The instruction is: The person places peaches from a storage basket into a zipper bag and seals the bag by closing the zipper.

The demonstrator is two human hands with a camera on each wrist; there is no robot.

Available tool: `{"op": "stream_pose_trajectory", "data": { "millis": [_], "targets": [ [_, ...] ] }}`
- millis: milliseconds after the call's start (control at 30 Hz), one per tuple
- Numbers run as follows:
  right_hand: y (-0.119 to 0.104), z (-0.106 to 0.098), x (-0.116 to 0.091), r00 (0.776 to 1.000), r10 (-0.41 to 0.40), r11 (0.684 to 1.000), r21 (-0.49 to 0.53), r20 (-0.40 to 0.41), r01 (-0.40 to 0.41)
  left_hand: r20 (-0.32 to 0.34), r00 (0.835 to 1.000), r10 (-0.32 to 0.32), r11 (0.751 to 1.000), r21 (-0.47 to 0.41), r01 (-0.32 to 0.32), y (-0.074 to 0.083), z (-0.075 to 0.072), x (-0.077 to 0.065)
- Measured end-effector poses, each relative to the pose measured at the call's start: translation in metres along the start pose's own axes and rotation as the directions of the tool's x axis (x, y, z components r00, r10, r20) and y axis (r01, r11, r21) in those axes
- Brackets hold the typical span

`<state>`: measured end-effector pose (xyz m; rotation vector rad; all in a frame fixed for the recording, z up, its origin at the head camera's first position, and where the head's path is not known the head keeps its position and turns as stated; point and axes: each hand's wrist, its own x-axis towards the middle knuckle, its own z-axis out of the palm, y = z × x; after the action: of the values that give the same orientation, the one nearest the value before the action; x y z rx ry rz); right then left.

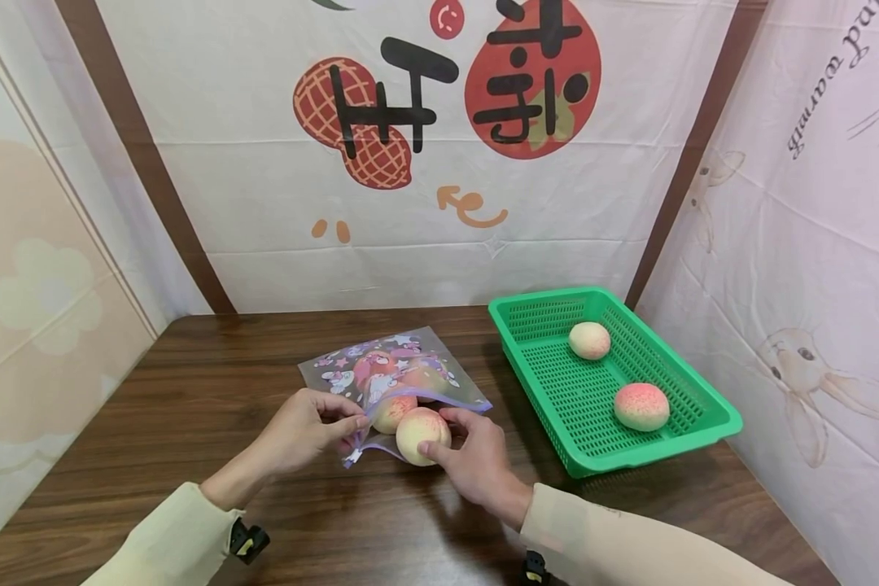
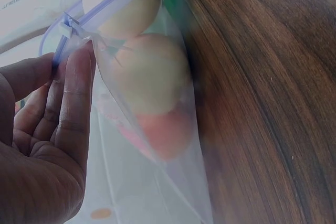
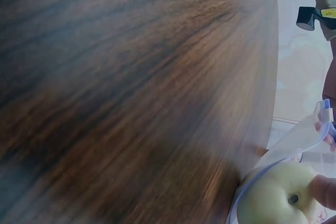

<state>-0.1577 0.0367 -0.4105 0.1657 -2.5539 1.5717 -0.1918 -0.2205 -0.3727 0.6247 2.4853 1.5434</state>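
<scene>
A clear zip bag with cartoon prints and a purple zip edge lies on the table, its mouth toward me. Several peaches are inside, one peach just within the mouth. My left hand pinches the bag's edge beside the white slider. In my right hand, thumb and fingers hold a pale yellow and pink peach at the bag's opening. The right wrist view shows this peach against the purple rim, with the thumb on it.
A green plastic basket stands to the right on the brown wooden table. Two peaches lie in it, a smaller one at the back and a pinker one nearer. Printed cloth hangs behind the table and on both sides.
</scene>
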Motion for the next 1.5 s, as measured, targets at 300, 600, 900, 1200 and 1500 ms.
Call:
{"op": "stream_pose_trajectory", "data": {
  "millis": [300,600,900,1200,1500],
  "targets": [
    [0.002,0.013,0.003,0.997,-0.056,0.997,0.043,-0.053,0.058,-0.003,1.0,0.0,0.999,0.037,0.0,-0.002,0.001,-0.001],
    [0.005,0.029,0.004,0.989,-0.111,0.994,0.005,-0.098,0.112,-0.01,1.0,0.003,0.998,0.057,-0.003,-0.002,0.001,-0.002],
    [0.004,0.038,0.011,0.989,-0.094,0.994,-0.074,-0.115,0.086,-0.006,1.0,0.001,0.998,0.062,-0.001,-0.002,0.001,-0.002],
    [0.002,0.046,0.023,0.985,-0.084,0.986,-0.152,-0.15,0.061,-0.005,1.0,-0.001,0.998,0.06,0.002,0.0,0.001,-0.003],
    [0.0,0.053,0.031,0.978,-0.082,0.987,-0.15,-0.191,0.053,-0.004,1.0,0.005,0.998,0.058,-0.005,0.0,0.0,-0.003]
  ]
}}
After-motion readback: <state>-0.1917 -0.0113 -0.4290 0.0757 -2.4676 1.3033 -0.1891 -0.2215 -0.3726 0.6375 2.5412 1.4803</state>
